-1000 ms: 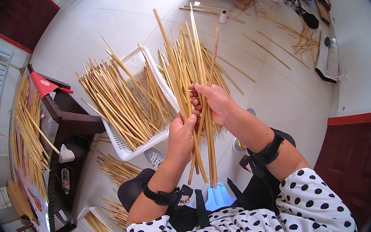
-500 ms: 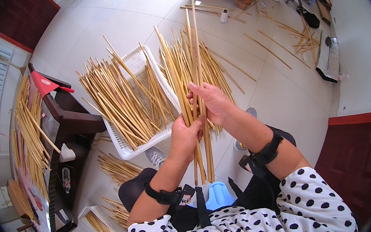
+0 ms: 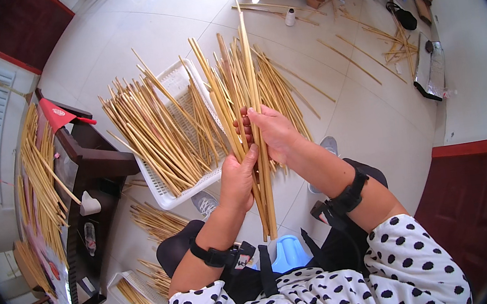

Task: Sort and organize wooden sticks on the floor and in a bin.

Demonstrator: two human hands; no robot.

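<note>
Several long, thin tan wooden sticks (image 3: 267,194) stand roughly lengthwise in front of me, gathered in both hands. My left hand (image 3: 237,180) is closed round them at the lower left, its thumb pointing up along the sticks. Higher up and to the right, my right hand (image 3: 273,131) is closed on the sticks, thumb in front and fingertips showing behind. The upper ends fan slightly apart. Just beyond, a loose pile of similar sticks (image 3: 284,89) lies on the floor, partly hidden by those I hold.
A white plastic basket (image 3: 167,202) full of sticks stands left of the pile. Further left is a dark table (image 3: 104,160) with more sticks on top. A small white bottle (image 3: 290,17) and scattered sticks (image 3: 397,42) lie beyond. A blue stool (image 3: 289,252) shows beneath me.
The tall stick that reached highest has come down and left among the others. Both hands have shifted slightly left, and the held sticks' lower ends sit closer together.
</note>
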